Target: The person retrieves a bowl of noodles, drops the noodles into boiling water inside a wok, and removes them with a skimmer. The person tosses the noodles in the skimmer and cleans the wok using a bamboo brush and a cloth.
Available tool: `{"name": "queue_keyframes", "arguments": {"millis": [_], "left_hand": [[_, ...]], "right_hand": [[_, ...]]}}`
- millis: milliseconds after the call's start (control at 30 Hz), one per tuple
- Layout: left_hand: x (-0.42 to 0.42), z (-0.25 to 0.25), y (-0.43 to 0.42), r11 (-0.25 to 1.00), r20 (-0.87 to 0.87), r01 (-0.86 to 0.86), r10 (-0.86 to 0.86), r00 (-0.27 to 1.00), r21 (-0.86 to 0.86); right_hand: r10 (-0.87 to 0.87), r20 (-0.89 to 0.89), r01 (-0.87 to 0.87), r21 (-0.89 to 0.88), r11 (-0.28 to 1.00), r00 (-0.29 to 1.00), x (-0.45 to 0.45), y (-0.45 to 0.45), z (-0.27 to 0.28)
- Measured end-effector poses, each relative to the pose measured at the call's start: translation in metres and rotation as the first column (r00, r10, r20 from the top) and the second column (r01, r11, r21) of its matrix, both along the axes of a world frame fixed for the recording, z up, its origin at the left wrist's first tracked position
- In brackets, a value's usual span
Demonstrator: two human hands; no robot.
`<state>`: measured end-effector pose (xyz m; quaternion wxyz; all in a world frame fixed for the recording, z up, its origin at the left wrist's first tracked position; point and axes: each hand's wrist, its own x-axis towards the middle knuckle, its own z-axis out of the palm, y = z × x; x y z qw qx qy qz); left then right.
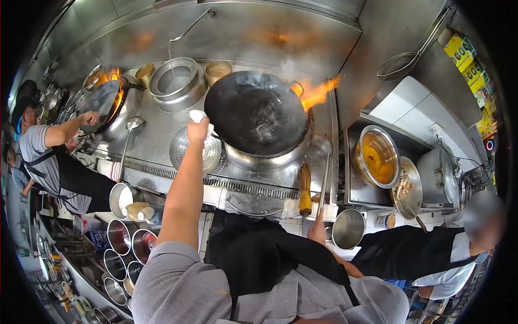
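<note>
A large black wok (pixel 256 113) sits tilted over the burner, its inside dark and shiny with nothing else I can make out in it. Flames rise at its right rim. My left hand (pixel 198 131) is closed at the wok's near left edge, gripping it with a folded white cloth (pixel 197 116). Low on the right, my right hand (pixel 318 231) wraps round the long handle of a ladle (pixel 325 178), whose bowl rests on the stove beside the burner. A perforated strainer (pixel 211 154) lies under my left forearm. Left of the ladle stands a bamboo brush (pixel 305 189).
Behind the wok is a lidless metal pot (pixel 174 81) under a tap. At left, a co-worker (pixel 59 156) handles a flaming wok (pixel 102 105). A second person (pixel 426 254) stands at right, near a steel bowl of orange liquid (pixel 375 156). Several metal containers (pixel 120 237) stand lower left.
</note>
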<state>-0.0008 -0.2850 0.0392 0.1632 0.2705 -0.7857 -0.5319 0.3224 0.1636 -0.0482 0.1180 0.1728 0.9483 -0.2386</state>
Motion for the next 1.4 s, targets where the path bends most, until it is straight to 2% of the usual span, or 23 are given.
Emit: {"name": "queue_keyframes", "arguments": {"millis": [100, 233, 300, 400, 467, 500, 533, 567, 600, 667, 700, 800, 867, 900, 933, 967, 1000, 1067, 1100, 1167, 1200, 1333, 1400], "left_hand": [[0.004, -0.011, 0.003, 0.993, -0.019, 0.112, -0.113, 0.993, -0.036], [-0.004, -0.038, -0.005, 0.975, 0.122, 0.22, -0.216, 0.969, -0.019], [-0.009, -0.033, -0.009, 0.982, 0.115, 0.177, -0.183, 0.976, 0.063], [-0.003, -0.018, -0.002, 0.972, 0.087, 0.128, -0.148, 0.985, 0.197], [-0.016, -0.039, -0.014, 0.971, 0.107, 0.216, -0.226, 0.968, 0.1], [-0.016, -0.037, -0.014, 0.968, 0.105, 0.24, -0.246, 0.963, 0.074], [-0.013, -0.032, -0.013, 0.969, 0.151, 0.247, -0.246, 0.957, 0.011], [-0.006, -0.022, -0.01, 0.969, 0.171, 0.246, -0.247, 0.954, 0.025], [-0.002, -0.012, -0.009, 0.969, 0.189, 0.243, -0.245, 0.951, 0.03], [-0.002, -0.007, -0.007, 0.971, 0.184, 0.236, -0.236, 0.954, 0.024], [0.001, -0.009, -0.008, 0.971, 0.194, 0.238, -0.234, 0.953, 0.004], [0.004, -0.007, -0.008, 0.97, 0.11, 0.232, -0.24, 0.965, 0.078], [0.005, -0.014, -0.005, 0.974, 0.095, 0.211, -0.219, 0.971, 0.086], [0.007, -0.011, -0.001, 0.974, 0.099, 0.205, -0.214, 0.972, 0.094], [0.006, -0.009, 0.001, 0.976, 0.097, 0.196, -0.205, 0.974, 0.098], [0.005, -0.008, 0.002, 0.98, 0.129, 0.192, -0.197, 0.972, 0.053], [0.004, -0.007, 0.001, 0.983, 0.122, 0.177, -0.181, 0.976, 0.047], [0.002, -0.005, 0.0, 0.974, 0.216, 0.224, -0.222, 0.951, 0.012], [0.002, -0.006, -0.001, 0.969, 0.215, 0.245, -0.24, 0.947, 0.001], [-0.002, 0.0, 0.003, 0.975, 0.183, 0.221, -0.212, 0.96, -0.033], [0.002, 0.001, 0.002, 0.976, 0.163, 0.207, -0.195, 0.967, -0.062], [0.004, 0.004, 0.002, 0.977, 0.082, 0.182, -0.173, 0.981, -0.113], [-0.004, 0.01, -0.002, 0.973, 0.1, 0.2, -0.189, 0.977, -0.115]], "right_hand": [[-0.041, 0.115, 0.022, 0.156, 0.988, 0.992, 0.016, 0.001, -0.029], [0.226, 0.25, -0.287, 0.244, 0.926, 0.941, -0.032, 0.043, -0.038], [0.056, 0.104, -0.051, -0.054, 0.997, 0.993, -0.093, 0.03, 0.0], [0.075, 0.498, -0.207, 0.217, 0.954, 0.864, -0.153, -0.019, -0.033], [0.158, 0.548, -0.294, 0.169, 0.941, 0.821, -0.158, -0.003, -0.075], [-0.014, 0.372, -0.079, 0.234, 0.969, 0.928, -0.148, -0.01, -0.067], [-0.131, 0.083, 0.134, -0.025, 0.991, 0.988, -0.139, 0.002, -0.085], [-0.241, 0.18, 0.299, -0.47, 0.831, 0.954, -0.129, 0.003, -0.051], [-0.288, 0.309, 0.413, -0.79, 0.453, 0.907, -0.117, 0.0, -0.006], [-0.395, 0.141, 0.293, -0.887, 0.357, 0.908, -0.108, -0.024, 0.066], [-0.384, 0.019, 0.192, -0.887, 0.419, 0.923, -0.12, -0.035, 0.098], [-0.263, -0.099, 0.078, -0.804, 0.59, 0.96, -0.189, -0.08, 0.195], [0.202, 0.048, -0.147, -0.53, 0.835, 0.978, -0.236, -0.096, 0.23], [0.478, -0.013, -0.47, -0.207, 0.858, 0.878, -0.257, -0.096, 0.217], [0.717, 0.02, -0.712, 0.147, 0.687, 0.696, -0.281, -0.097, 0.205], [0.658, 0.325, -0.72, 0.124, 0.683, 0.68, -0.29, -0.151, 0.238], [0.682, 0.358, -0.768, 0.231, 0.598, 0.638, -0.315, -0.158, 0.197], [0.677, 0.042, -0.672, 0.177, 0.719, 0.735, -0.373, -0.195, 0.132], [0.562, 0.086, -0.568, 0.154, 0.808, 0.823, -0.405, -0.233, 0.143], [0.228, -0.257, -0.223, 0.05, 0.974, 0.939, -0.453, -0.266, 0.092], [0.195, -0.329, -0.208, -0.004, 0.978, 0.924, -0.442, -0.281, 0.077], [0.654, -0.254, -0.686, -0.058, 0.725, 0.713, -0.336, -0.204, 0.082], [0.683, 0.042, -0.683, 0.085, 0.725, 0.73, -0.307, -0.161, 0.132]]}}
